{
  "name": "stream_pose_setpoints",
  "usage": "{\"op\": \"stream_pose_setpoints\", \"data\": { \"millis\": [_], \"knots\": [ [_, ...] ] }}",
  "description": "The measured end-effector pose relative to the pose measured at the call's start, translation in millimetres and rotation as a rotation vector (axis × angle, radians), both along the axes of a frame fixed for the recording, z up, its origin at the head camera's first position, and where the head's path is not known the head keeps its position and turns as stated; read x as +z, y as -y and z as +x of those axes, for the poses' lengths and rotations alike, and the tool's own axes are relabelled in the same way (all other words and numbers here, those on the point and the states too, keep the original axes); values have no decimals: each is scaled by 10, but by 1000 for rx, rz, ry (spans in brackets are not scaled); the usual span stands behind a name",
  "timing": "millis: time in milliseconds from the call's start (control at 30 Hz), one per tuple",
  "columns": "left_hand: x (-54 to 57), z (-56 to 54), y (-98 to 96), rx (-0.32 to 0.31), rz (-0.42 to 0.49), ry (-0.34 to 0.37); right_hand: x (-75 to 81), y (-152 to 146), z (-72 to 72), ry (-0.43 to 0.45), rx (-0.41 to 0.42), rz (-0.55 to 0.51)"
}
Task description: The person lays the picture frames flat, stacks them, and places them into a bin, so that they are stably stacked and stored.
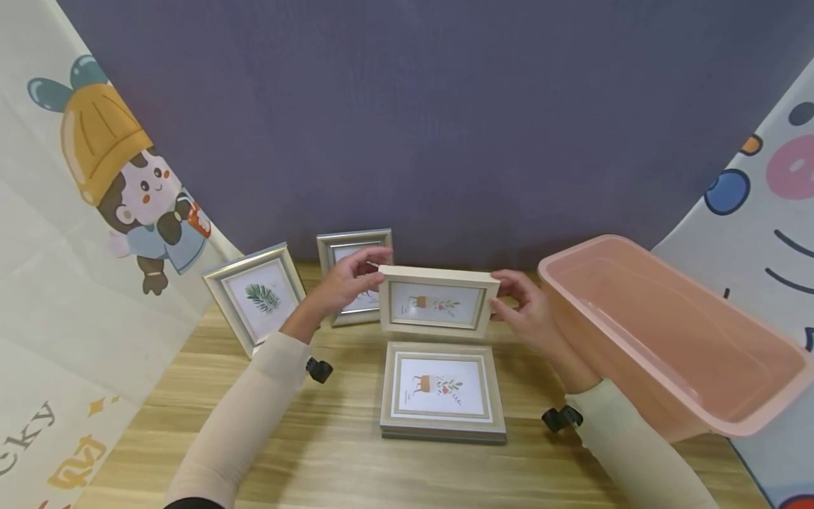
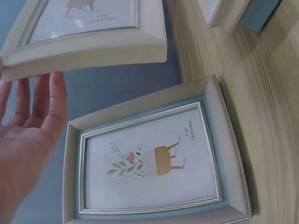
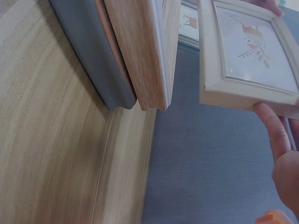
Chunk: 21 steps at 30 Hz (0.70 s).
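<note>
A cream picture frame (image 1: 435, 304) with a potted-plant print is held up on its long side, tilted, above the table. My left hand (image 1: 346, 283) grips its left end, and my right hand (image 1: 523, 305) pinches its right end between thumb and fingers. In the right wrist view, fingertips press the edge of the cream frame (image 3: 254, 56). Just below and nearer lies a stack of frames (image 1: 445, 389), a similar print on top; its side (image 3: 140, 56) shows a wood-toned frame over a grey one. Behind my left hand stands a silver-beige frame (image 1: 356, 244), partly hidden by that hand.
Another frame (image 1: 262, 297) with a green leaf print stands angled at the left, behind my left forearm. A pink plastic bin (image 1: 591, 339) stands at the right, beside my right forearm. The wooden table (image 1: 305, 452) ends at a dark blue backdrop (image 1: 432, 127).
</note>
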State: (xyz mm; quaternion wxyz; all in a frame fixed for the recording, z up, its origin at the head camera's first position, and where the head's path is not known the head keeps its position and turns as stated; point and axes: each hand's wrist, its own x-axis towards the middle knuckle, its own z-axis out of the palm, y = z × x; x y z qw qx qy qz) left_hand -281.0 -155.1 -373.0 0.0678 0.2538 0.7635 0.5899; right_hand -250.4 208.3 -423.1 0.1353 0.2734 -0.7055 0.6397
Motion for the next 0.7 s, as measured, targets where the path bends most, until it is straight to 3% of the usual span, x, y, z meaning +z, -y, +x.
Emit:
{"op": "stream_pose_setpoints", "data": {
  "millis": [233, 467, 700],
  "knots": [
    [37, 61, -43, 38, -12, -72, 32, 0, 1, 0, 26, -28],
    [40, 84, -87, 84, -27, -92, 56, -1, 16, -1, 26, -44],
    [49, 115, -100, 87, -33, -92, 61, -45, 13, 11, 48, -31]
  ]
}}
